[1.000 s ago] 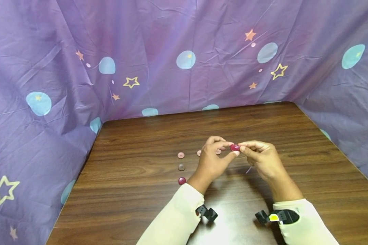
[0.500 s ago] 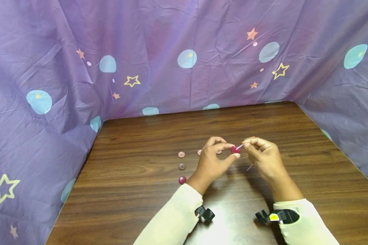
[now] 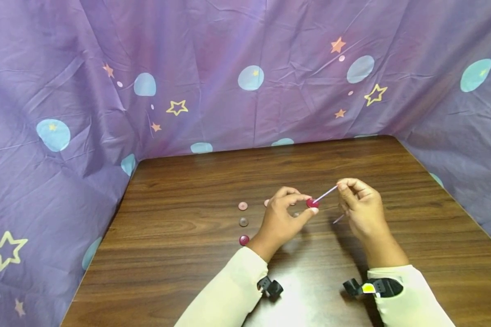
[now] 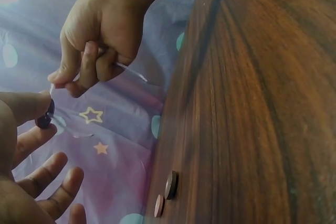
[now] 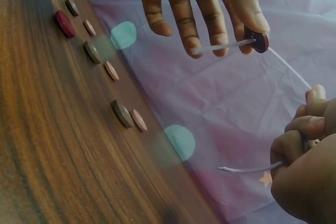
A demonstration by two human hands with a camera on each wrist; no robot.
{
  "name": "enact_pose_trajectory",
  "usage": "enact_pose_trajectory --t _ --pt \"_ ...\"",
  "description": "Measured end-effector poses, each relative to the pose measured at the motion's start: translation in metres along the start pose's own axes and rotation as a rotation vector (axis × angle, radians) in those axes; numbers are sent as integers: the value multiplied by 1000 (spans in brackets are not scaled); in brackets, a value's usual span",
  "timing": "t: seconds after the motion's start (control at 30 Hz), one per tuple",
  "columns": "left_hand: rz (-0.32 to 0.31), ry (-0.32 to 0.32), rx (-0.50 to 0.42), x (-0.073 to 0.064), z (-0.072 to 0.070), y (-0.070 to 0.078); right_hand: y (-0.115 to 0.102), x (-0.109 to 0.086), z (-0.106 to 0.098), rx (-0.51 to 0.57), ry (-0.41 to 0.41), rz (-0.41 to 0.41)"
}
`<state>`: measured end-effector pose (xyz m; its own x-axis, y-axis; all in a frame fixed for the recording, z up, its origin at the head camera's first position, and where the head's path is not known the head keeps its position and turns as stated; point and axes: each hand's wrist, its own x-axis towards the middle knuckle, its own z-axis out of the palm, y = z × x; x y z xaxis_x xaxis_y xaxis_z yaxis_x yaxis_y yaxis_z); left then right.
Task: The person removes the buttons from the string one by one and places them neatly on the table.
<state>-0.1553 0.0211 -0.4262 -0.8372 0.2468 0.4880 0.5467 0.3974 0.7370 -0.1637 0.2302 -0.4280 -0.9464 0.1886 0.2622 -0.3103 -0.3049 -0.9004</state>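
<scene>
A dark red button (image 3: 312, 204) is pinched on edge between the thumb and index finger of my left hand (image 3: 281, 217). Through it runs a thin lavender cord (image 3: 326, 193). My right hand (image 3: 364, 214), to the right and slightly higher, pinches the cord between thumb and index finger, and the stretch between hand and button is straight. In the right wrist view a short tail of the cord (image 5: 223, 47) sticks out of the button's other side. The cord's other end (image 5: 252, 170) pokes out from the right hand's curled fingers. My left hand's other fingers are spread.
On the brown wooden table (image 3: 180, 268) lie a pink button (image 3: 243, 206), a brown button (image 3: 243, 222) and a red button (image 3: 244, 240) left of my left hand. Several more buttons, partly hidden in the head view, show in the right wrist view. A purple patterned cloth (image 3: 212, 54) hangs behind.
My right hand has moved from the button to the right and slightly up, drawing a longer stretch of cord out of it. My left hand stays nearly in place with the button.
</scene>
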Motion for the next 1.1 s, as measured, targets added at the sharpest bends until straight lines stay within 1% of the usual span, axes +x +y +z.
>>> enact_pose_trajectory --t 0.23,0.37,0.5,0.67,0.77,0.9,0.97,1.1 --pt "5 -9 -8 -1 0 -2 -2 3 -3 99 93 -8" --pt "8 -8 -16 -3 0 -2 -4 5 -5 144 119 -9" --pt "9 -7 -22 -3 0 -3 -6 6 -6 185 152 -30" --pt "15 -6 -23 -3 -1 -3 -6 9 -7 218 234 -69" --pt "8 -10 -24 -3 -2 -4 -6 12 -7 266 279 -91" --pt "-15 -26 -20 -3 -3 -7 -7 13 -7 310 312 -102" --pt "-24 -35 -17 -4 -3 -9 -7 13 -7 322 317 -100" --pt "-42 -52 -11 -7 -4 -11 -8 13 -7 311 336 -85"
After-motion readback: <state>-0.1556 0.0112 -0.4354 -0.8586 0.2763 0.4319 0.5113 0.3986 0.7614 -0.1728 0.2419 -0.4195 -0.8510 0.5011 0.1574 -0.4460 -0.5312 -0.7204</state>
